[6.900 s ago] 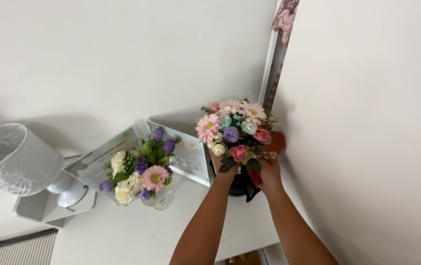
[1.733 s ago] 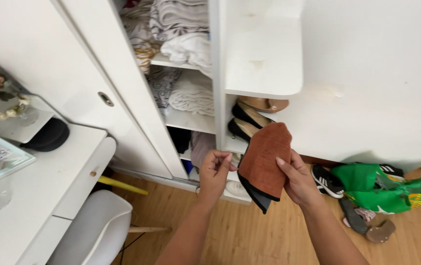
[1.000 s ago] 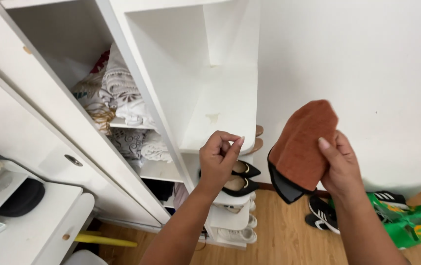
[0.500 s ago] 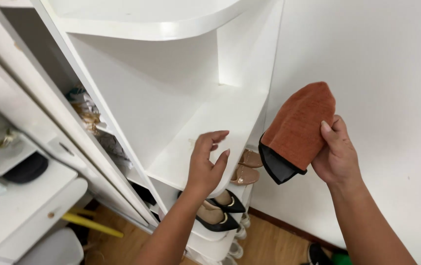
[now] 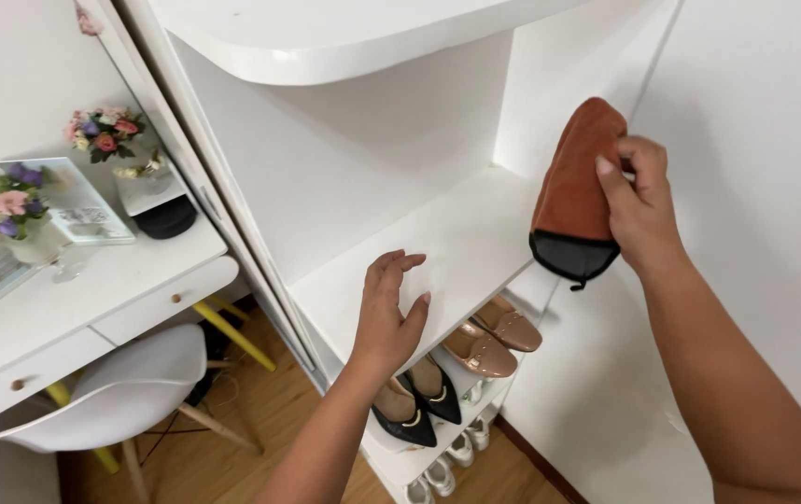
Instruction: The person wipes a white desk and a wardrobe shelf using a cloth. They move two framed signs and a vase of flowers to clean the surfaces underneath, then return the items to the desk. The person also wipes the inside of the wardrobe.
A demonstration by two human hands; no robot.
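Since half a second ago the left hand (image 5: 389, 313) has settled lower, open and palm down, fingers spread at the front edge of the bare white wooden shelf (image 5: 438, 252). The right hand (image 5: 641, 207) has lifted slightly, gripping the rust-brown suede cloth with a black lower edge (image 5: 576, 191), which hangs folded above the shelf's right end, close to the white wall.

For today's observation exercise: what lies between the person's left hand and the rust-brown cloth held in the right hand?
In the head view, only bare white shelf lies between the left hand and the cloth held by the right hand.
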